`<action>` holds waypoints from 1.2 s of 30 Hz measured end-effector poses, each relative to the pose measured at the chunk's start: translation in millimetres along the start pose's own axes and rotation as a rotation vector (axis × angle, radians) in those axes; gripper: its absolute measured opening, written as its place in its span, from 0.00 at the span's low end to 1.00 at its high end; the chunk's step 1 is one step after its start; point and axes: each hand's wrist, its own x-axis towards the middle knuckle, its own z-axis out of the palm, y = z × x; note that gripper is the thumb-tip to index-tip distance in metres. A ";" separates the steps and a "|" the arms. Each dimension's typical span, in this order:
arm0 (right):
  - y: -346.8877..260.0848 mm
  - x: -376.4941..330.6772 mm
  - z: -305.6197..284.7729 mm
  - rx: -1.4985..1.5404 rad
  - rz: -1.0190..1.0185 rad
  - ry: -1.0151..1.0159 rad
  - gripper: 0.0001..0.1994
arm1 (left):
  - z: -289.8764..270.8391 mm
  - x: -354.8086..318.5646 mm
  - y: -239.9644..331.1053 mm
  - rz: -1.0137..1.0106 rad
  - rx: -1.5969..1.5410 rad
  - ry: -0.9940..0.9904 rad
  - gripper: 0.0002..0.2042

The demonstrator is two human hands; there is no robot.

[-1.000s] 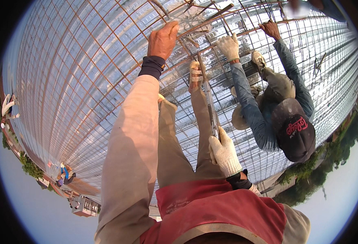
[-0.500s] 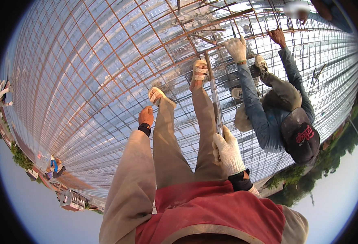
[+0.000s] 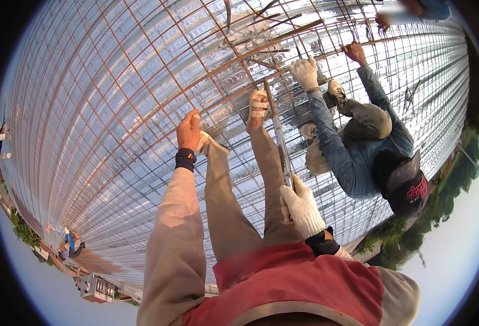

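Note:
My left hand (image 3: 188, 132), bare with a black band at the wrist, lies over a rusty rebar (image 3: 222, 102) of the mesh. Its fingers look curled round the bar, though the fingertips are partly hidden. In a white knit glove, my right hand (image 3: 303, 211) is closed round the lower end of a long metal bar (image 3: 278, 135). That bar slants up and away past my right foot, its far end at the mesh. Right of me a crouching co-worker (image 3: 367, 146) in blue has one gloved hand (image 3: 304, 73) and one bare hand (image 3: 355, 52) on the mesh.
Ribbed metal decking (image 3: 87, 103) lies under the rebar grid. My sandalled feet (image 3: 258, 106) stand among the bars. Loose steel pieces (image 3: 275, 51) lie ahead. Another person's arm (image 3: 432, 10) shows at the far right, and a distant worker (image 3: 72, 244) at the left.
My left hand has moved forward from beside my knee onto the rusty rebar. My right hand still grips the metal bar. The co-worker's head has tilted slightly.

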 end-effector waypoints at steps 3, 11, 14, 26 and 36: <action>-5.8 -1.6 -0.6 -0.006 0.001 0.025 0.27 | -0.5 100.2 115.9 0.154 -0.130 0.066 0.25; -10.6 -1.9 -17.6 0.042 0.001 -0.052 0.22 | 8.3 275.9 221.7 0.471 -0.199 0.109 0.28; -8.7 0.7 -22.6 0.103 -0.014 -0.043 0.20 | 24.1 269.0 236.5 0.394 -0.004 0.093 0.23; -9.5 8.0 -47.8 0.186 0.016 -0.126 0.17 | 29.0 249.3 249.8 0.475 0.020 0.261 0.17; -23.8 5.8 -60.0 0.240 0.027 -0.144 0.09 | 27.4 247.2 252.4 0.418 0.003 0.203 0.17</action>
